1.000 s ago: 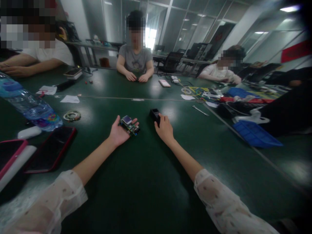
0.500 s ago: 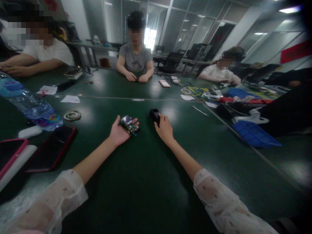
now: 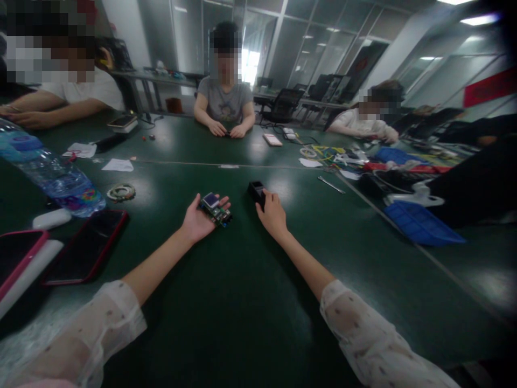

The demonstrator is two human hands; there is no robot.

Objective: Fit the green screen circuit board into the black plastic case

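My left hand (image 3: 198,219) is turned palm up, with a green circuit board (image 3: 221,216) lying across the palm and fingers. A small square screen on the board's upper end looks dark. Its thumb points up beside the board, and the fingertips show beyond the far edge. To the right, my right hand (image 3: 274,216) rests over a small black plastic case (image 3: 257,189) on the table, thumb on the near side and fingers over the other. The case has a rectangular opening at its far end; its near part is hidden under the fingers. The board and case are apart.
At left lie a water bottle (image 3: 60,175), a dark phone (image 3: 86,248) and a coiled cable (image 3: 121,192). Rightward are a wrench (image 3: 331,185), a blue tray (image 3: 422,223) and tangled cables (image 3: 323,151). Several people sit around the green table (image 3: 226,302).
The board's screen has gone from a bright glare to dark, as the board appears tilted slightly. Both hands stay almost in place, and the view shifts a little.
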